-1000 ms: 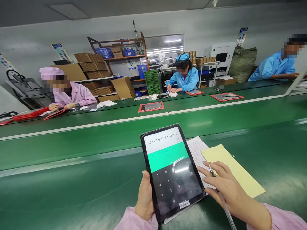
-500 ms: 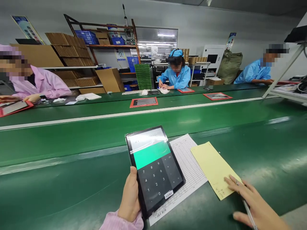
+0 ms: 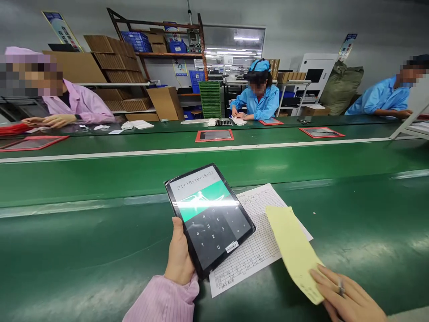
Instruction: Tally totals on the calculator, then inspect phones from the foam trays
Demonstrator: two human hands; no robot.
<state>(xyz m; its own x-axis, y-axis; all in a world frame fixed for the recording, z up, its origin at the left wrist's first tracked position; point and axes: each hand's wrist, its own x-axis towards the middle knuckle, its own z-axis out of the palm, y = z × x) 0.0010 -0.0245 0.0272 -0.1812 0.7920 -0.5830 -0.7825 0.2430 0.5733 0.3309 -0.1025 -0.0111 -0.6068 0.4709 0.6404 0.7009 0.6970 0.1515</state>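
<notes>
My left hand (image 3: 181, 257) is closed on the left edge of a black tablet (image 3: 214, 228), tilted up over the work surface. Its screen shows a calculator with a row of added numbers and a green band. Under the tablet's right side lies a white printed grid sheet (image 3: 248, 270) with handwriting near the bottom. My right hand (image 3: 348, 295) pinches the lower right edge of a yellow sheet of paper (image 3: 295, 250), which is bent and partly covers the grid sheet. A small silvery piece shows between the right fingers; the rest of it is hidden.
A green bench (image 3: 100, 259) runs across in front of me, with a white strip (image 3: 167, 151) beyond. Red-framed flat panels (image 3: 214, 135) lie on the far side. Three co-workers sit there, one in pink (image 3: 83, 105), two in blue. A white stand (image 3: 410, 127) is at right.
My right hand has taken hold of the yellow sheet, lifting and bending its lower end. The pen seen in that hand is now mostly hidden. The tablet stays in my left hand, slightly shifted.
</notes>
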